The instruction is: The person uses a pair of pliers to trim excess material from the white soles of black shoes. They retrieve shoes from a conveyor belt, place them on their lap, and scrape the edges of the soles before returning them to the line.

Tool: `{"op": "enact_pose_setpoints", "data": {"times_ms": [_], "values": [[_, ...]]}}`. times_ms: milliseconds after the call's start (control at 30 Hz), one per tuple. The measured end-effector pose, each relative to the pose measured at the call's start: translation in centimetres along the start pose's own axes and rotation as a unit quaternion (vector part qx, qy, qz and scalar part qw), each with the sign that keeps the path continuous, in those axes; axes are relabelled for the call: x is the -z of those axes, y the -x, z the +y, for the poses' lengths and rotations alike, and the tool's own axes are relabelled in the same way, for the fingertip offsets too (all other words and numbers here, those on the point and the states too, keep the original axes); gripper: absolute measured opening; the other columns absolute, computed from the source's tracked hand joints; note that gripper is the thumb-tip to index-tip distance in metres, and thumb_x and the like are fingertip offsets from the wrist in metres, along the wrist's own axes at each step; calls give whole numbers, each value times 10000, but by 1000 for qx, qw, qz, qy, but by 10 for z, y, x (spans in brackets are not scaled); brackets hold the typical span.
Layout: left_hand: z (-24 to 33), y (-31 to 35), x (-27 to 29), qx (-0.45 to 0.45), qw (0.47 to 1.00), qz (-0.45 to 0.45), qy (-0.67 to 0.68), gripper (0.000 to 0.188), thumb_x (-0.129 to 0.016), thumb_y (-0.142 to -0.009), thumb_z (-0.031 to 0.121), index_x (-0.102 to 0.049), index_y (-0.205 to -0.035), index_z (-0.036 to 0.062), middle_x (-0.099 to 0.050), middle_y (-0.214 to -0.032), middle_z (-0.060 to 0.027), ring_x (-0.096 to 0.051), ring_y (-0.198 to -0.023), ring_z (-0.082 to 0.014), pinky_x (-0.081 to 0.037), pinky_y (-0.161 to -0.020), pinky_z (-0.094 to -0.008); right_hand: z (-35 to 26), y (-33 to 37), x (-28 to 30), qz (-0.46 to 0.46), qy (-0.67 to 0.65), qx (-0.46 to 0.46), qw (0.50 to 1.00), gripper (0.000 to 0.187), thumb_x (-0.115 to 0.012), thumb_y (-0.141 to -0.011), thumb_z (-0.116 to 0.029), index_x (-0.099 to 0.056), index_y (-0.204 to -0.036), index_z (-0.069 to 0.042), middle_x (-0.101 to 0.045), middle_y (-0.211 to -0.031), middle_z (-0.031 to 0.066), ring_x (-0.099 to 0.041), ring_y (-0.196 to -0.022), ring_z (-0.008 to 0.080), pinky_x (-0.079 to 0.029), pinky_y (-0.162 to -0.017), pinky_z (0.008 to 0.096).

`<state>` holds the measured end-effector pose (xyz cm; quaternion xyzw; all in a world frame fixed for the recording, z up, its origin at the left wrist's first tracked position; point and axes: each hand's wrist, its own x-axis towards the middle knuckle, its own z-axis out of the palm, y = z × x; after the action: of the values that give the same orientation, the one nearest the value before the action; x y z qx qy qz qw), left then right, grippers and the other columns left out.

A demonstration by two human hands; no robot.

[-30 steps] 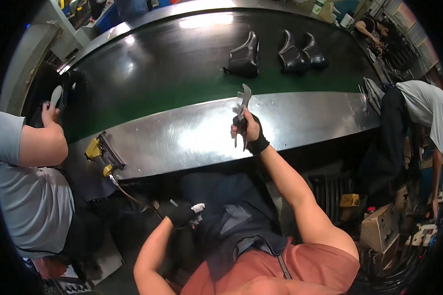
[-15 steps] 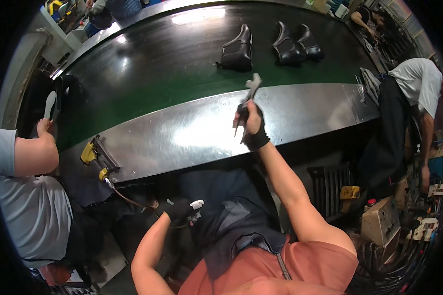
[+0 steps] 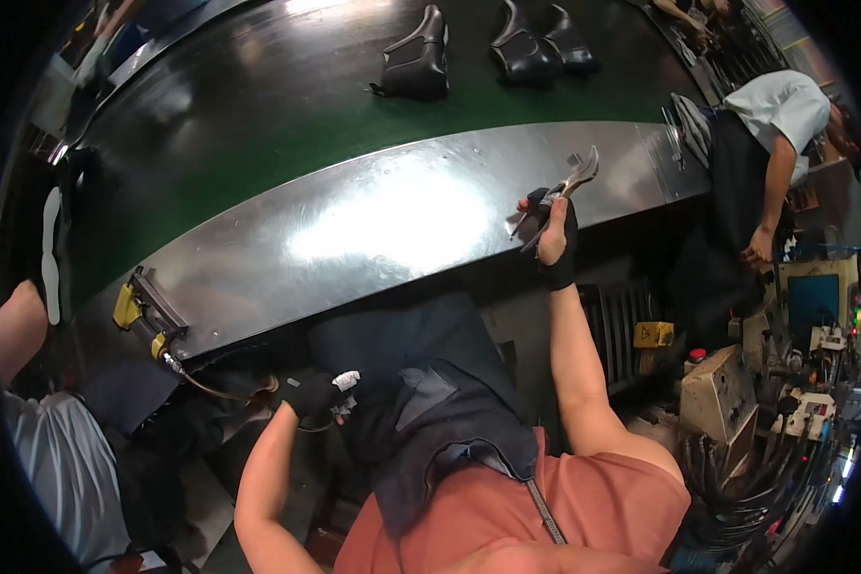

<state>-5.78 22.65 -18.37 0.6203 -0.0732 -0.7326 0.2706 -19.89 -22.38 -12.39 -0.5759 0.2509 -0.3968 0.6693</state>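
My right hand [image 3: 553, 230], in a black fingerless glove, is closed round a pair of metal lasting pincers [image 3: 581, 174]. The curved jaws point up and away, over the near edge of the steel bench strip [image 3: 258, 258]. Low by my lap is my left hand [image 3: 318, 397], also in a black glove, with white wrapping on a finger. Its fingers seem loosely apart and hold nothing that I can make out. A yellow and black air nailer [image 3: 153, 311] lies at the strip's left end, its hose trailing toward my left hand.
Three black ankle boots, among them a left one [image 3: 419, 62], lie on the dark green belt [image 3: 306, 115]. A white sole-shaped piece [image 3: 52, 253] is at far left beside a co-worker's arm [image 3: 19, 325]. Another person [image 3: 780, 105] bends at right near a control box [image 3: 717, 392].
My right hand has moved right with the pincers, which now tilt rightward. The whole view has shifted. At left, the co-worker's hand has come away from the white sole-shaped piece.
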Motion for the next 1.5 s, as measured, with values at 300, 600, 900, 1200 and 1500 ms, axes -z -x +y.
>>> {"op": "enact_pose_setpoints", "data": {"times_ms": [300, 600, 900, 1200, 1500], "values": [[3, 6, -9, -38, 996, 42, 65, 506, -575, -912, 416, -642, -843, -81, -647, -730, -178, -639, -568, -265, -543, -498, -386, 6, 3, 9, -34, -26, 31, 999, 618, -292, -971, -551, -501, -1184, -9, -576, -1205, 147, -536, -1115, 213, -412, -964, 343], [10, 15, -11, -6, 998, 61, -34, 351, -528, -954, 357, -621, -1159, 88, -680, -760, -96, -658, -617, -191, -526, -598, -331, 24, 31, 21, -60, 8, 35, 998, 750, -314, -908, -647, -430, -1308, -24, -509, -1308, 120, -496, -1176, 211, -360, -1032, 350], [-2, 9, -9, -16, 998, 37, 39, 345, -543, -938, 391, -687, -990, 81, -674, -721, -121, -660, -615, -212, -518, -543, -352, 43, 46, 21, -29, 11, 74, 997, 790, -386, -878, -669, -376, -1351, -37, -453, -1372, 129, -501, -1196, 240, -417, -990, 398], [12, 21, -19, -96, 988, 105, -64, 524, -579, -916, 394, -608, -667, -67, -621, -634, -169, -624, -500, -272, -511, -449, -382, 72, 77, 55, 34, 85, 59, 994, 705, -350, -918, -625, -388, -1341, -63, -505, -1313, 146, -524, -1174, 270, -439, -982, 425], [25, 32, -26, -35, 994, 107, 16, 518, -591, -912, 376, -618, -707, -99, -628, -653, -190, -619, -499, -292, -513, -451, -391, 38, 104, 27, 45, 85, 50, 994, 510, -388, -986, -461, -543, -1164, -10, -592, -1134, 113, -602, -1023, 227, -534, -842, 391]]}}
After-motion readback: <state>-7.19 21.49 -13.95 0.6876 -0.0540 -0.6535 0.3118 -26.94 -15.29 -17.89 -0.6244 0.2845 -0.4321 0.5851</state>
